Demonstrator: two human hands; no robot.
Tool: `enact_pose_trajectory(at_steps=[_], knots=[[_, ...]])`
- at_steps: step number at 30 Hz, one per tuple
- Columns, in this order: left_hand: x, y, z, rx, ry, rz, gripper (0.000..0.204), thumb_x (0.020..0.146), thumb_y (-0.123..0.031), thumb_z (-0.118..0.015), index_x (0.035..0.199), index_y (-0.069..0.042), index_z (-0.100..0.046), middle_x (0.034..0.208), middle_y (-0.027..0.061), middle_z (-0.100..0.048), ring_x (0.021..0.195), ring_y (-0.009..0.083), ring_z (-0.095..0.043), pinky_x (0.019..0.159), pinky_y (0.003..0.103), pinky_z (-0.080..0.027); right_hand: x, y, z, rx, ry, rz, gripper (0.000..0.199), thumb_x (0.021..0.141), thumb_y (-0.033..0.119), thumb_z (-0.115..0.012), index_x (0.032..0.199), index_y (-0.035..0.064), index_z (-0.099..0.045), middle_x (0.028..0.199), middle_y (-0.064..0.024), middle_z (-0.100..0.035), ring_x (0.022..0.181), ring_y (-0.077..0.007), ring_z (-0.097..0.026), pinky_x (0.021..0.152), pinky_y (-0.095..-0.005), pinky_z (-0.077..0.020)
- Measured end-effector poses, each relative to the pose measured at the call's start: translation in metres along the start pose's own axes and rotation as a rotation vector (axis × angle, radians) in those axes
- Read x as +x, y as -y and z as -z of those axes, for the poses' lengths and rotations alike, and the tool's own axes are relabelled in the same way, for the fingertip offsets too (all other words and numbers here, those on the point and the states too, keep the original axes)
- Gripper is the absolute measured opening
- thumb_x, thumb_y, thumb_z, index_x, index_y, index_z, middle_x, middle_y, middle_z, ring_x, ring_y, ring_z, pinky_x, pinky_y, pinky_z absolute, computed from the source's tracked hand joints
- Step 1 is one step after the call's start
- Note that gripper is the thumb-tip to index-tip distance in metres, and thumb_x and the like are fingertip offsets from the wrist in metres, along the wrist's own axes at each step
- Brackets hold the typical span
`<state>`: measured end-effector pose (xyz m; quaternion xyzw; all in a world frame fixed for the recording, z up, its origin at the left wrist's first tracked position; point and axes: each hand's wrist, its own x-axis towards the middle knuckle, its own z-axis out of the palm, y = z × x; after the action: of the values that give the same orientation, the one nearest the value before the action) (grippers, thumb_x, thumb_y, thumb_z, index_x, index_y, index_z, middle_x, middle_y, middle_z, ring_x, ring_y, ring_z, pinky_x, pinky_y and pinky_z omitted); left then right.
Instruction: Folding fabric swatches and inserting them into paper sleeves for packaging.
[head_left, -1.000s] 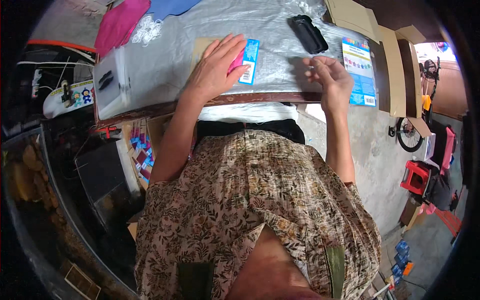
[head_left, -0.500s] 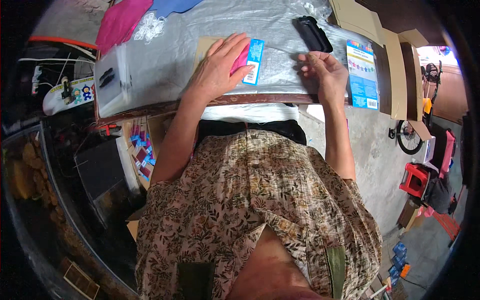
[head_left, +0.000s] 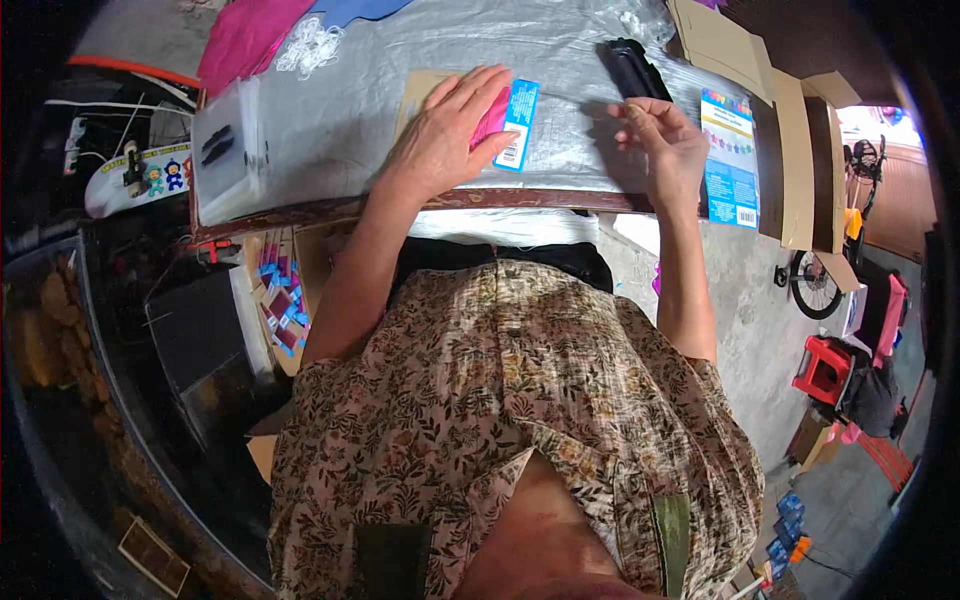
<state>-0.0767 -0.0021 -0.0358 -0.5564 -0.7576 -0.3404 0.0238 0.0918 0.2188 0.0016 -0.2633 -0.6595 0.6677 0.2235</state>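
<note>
**Inspector A:** The surface in front of you is running crosswise, with grey plastic sheeting covering it. A cardboard box is flanking its right end, and a red stool is standing on the concrete floor beyond.

**Inspector B:** Where is the packet lying?

**Inspector A:** The pink packet is lying partly under your left grip, its blue label showing just right of your fingers. The label's long axis is pointing away from you, its far end leaning slightly right. A beige card is showing beyond the same hand.

**Inspector B:** Which hand is nearer, and how are both standing?

**Inspector A:** Your left is nearer, touching the packet; its fingers are lying extended, palm down, clamping nothing. Your right grip is hovering well to the right, near the black tray. Its fingers are curling toward the thumb; I cannot tell whether the tips are meeting or holding something thin.

**Inspector B:** Labels?

**Inspector A:** The packet's label is carrying fine print and a barcode panel. A blue-and-white printed card, right of your right hand, is showing coloured stars and another barcode.
</note>
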Motion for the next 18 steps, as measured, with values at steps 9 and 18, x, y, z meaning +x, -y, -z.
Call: enact_pose_trajectory(at_steps=[9,18], knots=[[0.0,0.001,-0.002,-0.007,0.006,0.007,0.067,0.091,-0.035,-0.07,0.144,-0.002,-0.047,0.147,0.0178,-0.049,0.137,0.0347,-0.046,0.114,0.046,-0.036,-0.001,-0.005,0.001,0.01,0.001,0.05,0.018,0.097,0.009,-0.066,0.107,-0.0052,-0.067,0.097,-0.0153,-0.075,0.07,-0.0108,-0.064,0.065,-0.0235,-0.053],[-0.001,0.001,-0.002,0.02,0.013,0.016,0.067,0.091,-0.037,-0.069,0.145,-0.003,-0.047,0.148,0.0172,-0.049,0.138,0.0337,-0.045,0.116,0.046,-0.035,0.012,-0.017,0.008,0.099,0.102,-0.223,0.014,0.096,0.008,-0.066,0.104,-0.0041,-0.067,0.093,-0.013,-0.075,0.065,-0.0083,-0.06,0.059,-0.0216,-0.0512]])
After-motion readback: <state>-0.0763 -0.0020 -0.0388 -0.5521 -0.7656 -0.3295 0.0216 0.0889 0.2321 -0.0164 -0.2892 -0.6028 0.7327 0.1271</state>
